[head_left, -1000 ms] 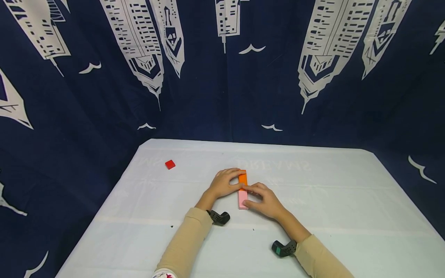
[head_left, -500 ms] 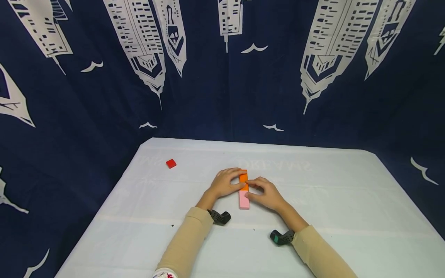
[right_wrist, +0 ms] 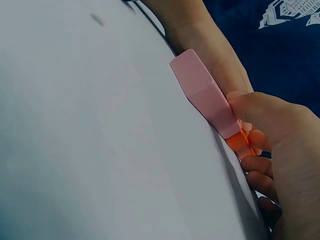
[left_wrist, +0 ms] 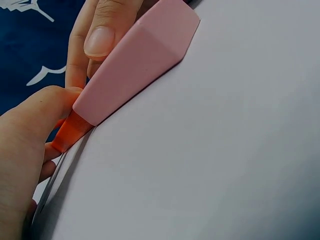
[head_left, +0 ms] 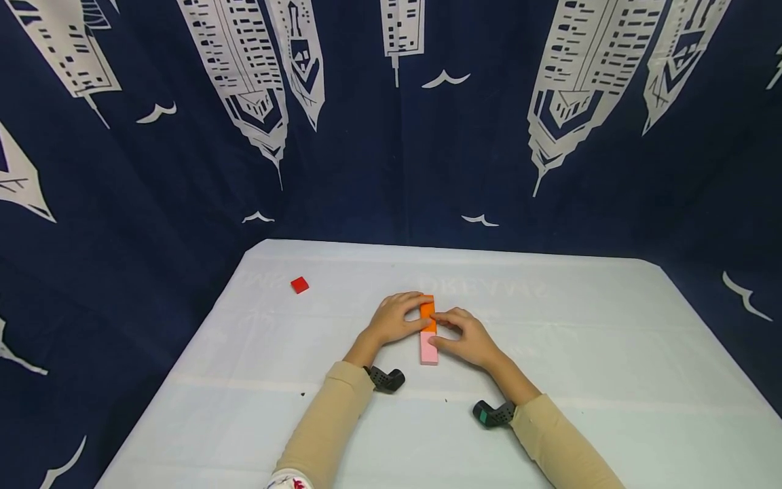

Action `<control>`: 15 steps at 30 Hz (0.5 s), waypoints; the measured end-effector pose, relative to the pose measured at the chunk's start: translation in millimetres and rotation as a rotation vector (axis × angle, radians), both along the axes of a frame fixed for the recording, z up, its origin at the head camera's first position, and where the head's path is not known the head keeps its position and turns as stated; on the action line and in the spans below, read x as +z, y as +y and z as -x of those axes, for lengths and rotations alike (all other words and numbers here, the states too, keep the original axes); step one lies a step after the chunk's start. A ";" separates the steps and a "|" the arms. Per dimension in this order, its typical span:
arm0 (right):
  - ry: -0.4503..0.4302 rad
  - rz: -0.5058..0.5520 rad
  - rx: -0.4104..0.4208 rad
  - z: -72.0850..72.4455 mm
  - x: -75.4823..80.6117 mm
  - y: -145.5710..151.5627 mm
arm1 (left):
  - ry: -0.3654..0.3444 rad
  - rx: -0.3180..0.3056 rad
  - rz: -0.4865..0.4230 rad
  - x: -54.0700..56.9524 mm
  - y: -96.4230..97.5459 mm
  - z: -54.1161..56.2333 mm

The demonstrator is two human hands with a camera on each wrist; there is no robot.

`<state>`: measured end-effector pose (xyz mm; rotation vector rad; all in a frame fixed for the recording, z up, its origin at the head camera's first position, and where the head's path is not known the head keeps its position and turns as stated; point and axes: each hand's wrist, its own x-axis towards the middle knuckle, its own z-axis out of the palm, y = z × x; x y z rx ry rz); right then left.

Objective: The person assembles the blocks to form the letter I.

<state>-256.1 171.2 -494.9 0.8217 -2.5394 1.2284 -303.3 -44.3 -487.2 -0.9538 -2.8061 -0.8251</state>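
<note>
An orange block (head_left: 427, 309) and a pink block (head_left: 429, 352) lie end to end on the white table, the orange one farther away. My left hand (head_left: 394, 321) holds the orange block, its thumb near the joint and a finger at the far end. From the right, my right hand (head_left: 472, 343) touches both: its thumb rests on the pink block's side and a fingertip meets the orange block. Both wrist views show the pink block (left_wrist: 140, 67) up close, with the orange block (right_wrist: 240, 145) partly hidden by fingers.
A small red block (head_left: 299, 285) lies toward the far left of the white table (head_left: 611, 339). A dark blue curtain (head_left: 366, 170) with white buildings hangs behind it. Small dark specks dot the tabletop.
My right hand has moved slightly away from me along the blocks; its thumb has left the pink block's near end for its side, close to the joint. The left hand keeps its place.
</note>
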 end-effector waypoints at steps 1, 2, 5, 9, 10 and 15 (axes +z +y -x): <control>0.000 0.001 0.001 0.0 0.1 0.1 | 0.000 0.000 -0.002 -0.1 0.1 0.1; -0.002 0.001 0.001 -0.1 0.2 0.3 | 0.000 0.000 -0.004 -0.2 0.1 0.2; -0.007 -0.002 -0.002 -0.5 0.9 0.2 | 0.003 0.002 -0.002 -0.6 0.2 0.5; -0.015 -0.004 0.000 -0.9 1.6 0.3 | 0.004 0.005 0.005 -1.3 0.5 0.4; -0.018 -0.004 0.001 -1.0 1.7 0.4 | 0.004 0.006 0.004 -1.3 0.5 0.4; -0.025 -0.007 0.005 -1.2 1.7 0.8 | 0.005 0.008 -0.001 0.1 0.8 -0.4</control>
